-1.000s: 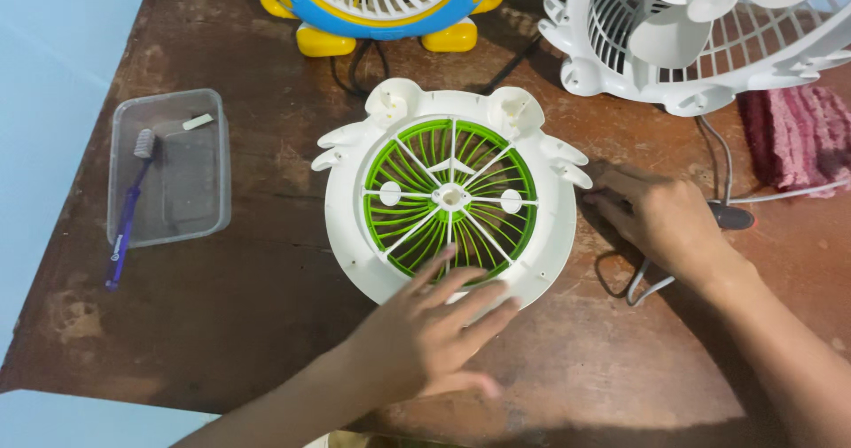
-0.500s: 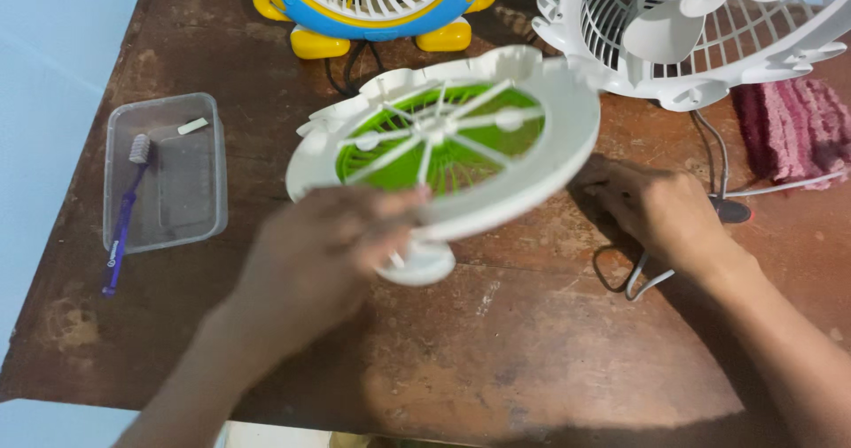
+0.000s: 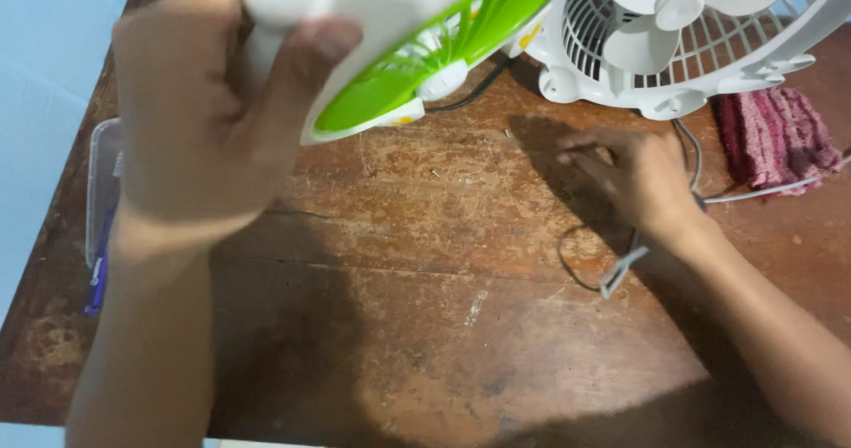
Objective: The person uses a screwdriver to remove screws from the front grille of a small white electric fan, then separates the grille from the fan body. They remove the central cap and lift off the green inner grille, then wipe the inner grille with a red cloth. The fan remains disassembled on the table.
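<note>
My left hand [image 3: 208, 102] grips the white rim of a round fan cover with a green grille [image 3: 417, 54], held high above the table and tilted, close to the camera and blurred. My right hand [image 3: 634, 178] rests palm down on the brown wooden table [image 3: 425, 324], fingers slightly curled, beside a grey cable [image 3: 620, 266]. Whether it pinches anything small is not visible. Just beyond it stands a white fan body [image 3: 683, 40] with its blades exposed.
A pink-red cloth [image 3: 771, 138] lies at the right edge. A clear plastic tray [image 3: 99, 191] with a purple toothbrush [image 3: 96, 275] is mostly hidden behind my left arm. The table's front edge runs along the bottom.
My left hand has lifted the fan cover off the table, up and to the left toward the camera. My right hand shifted slightly left on the table.
</note>
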